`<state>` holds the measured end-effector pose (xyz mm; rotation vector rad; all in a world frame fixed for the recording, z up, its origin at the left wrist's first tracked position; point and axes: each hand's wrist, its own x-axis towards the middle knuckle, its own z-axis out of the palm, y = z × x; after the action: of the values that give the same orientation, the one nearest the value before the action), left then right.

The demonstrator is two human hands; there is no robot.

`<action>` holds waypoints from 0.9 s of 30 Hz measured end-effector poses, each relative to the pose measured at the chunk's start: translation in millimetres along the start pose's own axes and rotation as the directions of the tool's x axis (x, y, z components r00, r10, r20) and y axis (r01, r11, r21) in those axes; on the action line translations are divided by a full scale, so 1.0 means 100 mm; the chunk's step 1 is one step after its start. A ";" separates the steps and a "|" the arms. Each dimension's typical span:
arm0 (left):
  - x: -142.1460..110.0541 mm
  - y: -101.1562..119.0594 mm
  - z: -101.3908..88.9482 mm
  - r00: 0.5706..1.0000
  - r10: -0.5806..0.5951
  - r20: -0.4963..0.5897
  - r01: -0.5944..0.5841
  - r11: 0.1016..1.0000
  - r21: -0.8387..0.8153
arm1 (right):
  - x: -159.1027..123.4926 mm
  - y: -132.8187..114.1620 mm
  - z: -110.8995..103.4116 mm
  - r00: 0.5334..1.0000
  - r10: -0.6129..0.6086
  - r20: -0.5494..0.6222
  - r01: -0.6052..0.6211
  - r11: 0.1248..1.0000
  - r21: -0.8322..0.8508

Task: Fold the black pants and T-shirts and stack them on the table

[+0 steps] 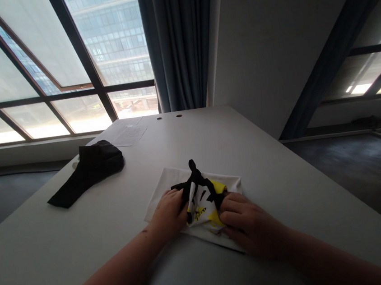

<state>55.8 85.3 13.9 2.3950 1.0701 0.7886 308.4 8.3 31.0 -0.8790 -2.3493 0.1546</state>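
Observation:
A crumpled cloth (201, 200) in white, yellow and black, with dark lettering, is bunched up in the middle of the table. Its black edging rises to a small peak at the top. Beneath it lies a flat, folded white cloth (160, 182); whether the two are one garment I cannot tell. My left hand (168, 213) grips the bunched cloth from the left, its fingertips hidden in the folds. From the right, my right hand (248, 218) has its curled fingers closed on the yellow and black side of the same cloth.
To the left on the white table (190, 138) lies a black cloth item (93, 168). Sheets of paper (126, 133) rest near the far left edge. Two round cable holes are at the far end. Windows and a dark curtain (179, 48) stand beyond.

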 end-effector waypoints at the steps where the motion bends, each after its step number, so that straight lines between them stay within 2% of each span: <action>1: 0.00 -0.01 -0.02 1.000 -0.018 -0.024 0.017 1.000 -0.016 | -0.01 0.01 -0.01 0.999 0.000 -0.040 -0.001 1.000 -0.009; 5: -0.01 -0.02 -0.10 0.971 -0.191 -0.141 0.173 0.976 -0.131 | -0.03 0.07 -0.06 0.964 0.075 -0.254 -0.078 0.997 -0.003; 9: 0.01 -0.05 -0.22 0.899 -0.340 -0.278 0.256 0.920 -0.297 | -0.04 0.16 -0.12 0.893 0.101 -0.440 -0.092 0.995 0.041; 12: 0.05 -0.12 -0.32 0.819 -0.407 -0.403 0.222 0.874 -0.432 | -0.05 0.20 -0.15 0.839 0.133 -0.528 -0.123 0.991 0.054; 14: 0.08 -0.19 -0.40 0.752 -0.462 -0.470 0.170 0.825 -0.539 | -0.06 0.23 -0.16 0.790 0.202 -0.579 -0.181 0.979 0.096; 16: 0.11 -0.26 -0.47 0.691 -0.518 -0.503 0.114 0.766 -0.633 | -0.08 0.27 -0.15 0.732 0.296 -0.613 -0.238 0.955 0.176; 18: 0.14 -0.32 -0.51 0.665 -0.550 -0.505 0.077 0.723 -0.686 | -0.09 0.32 -0.12 0.687 0.383 -0.618 -0.274 0.924 0.269; 21: 0.14 -0.40 -0.49 0.670 -0.545 -0.504 0.089 0.733 -0.674 | -0.11 0.44 -0.05 0.656 0.454 -0.603 -0.338 0.891 0.304; 24: 0.12 -0.48 -0.38 0.682 -0.448 -0.578 0.121 0.849 -0.515 | -0.11 0.52 0.00 0.655 0.422 -0.627 -0.426 0.891 0.156; 25: 0.11 -0.49 -0.33 0.698 -0.385 -0.604 0.114 0.892 -0.436 | -0.10 0.51 0.01 0.664 0.390 -0.638 -0.437 0.895 0.092; 27: 0.08 -0.48 -0.24 0.772 -0.204 -0.602 0.044 0.962 -0.270 | -0.10 0.44 0.00 0.692 0.297 -0.658 -0.411 0.911 -0.021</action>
<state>18.7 124.6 7.9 1.8534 1.2603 1.6370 338.4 35.9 12.0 -1.2372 -1.5384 -0.1770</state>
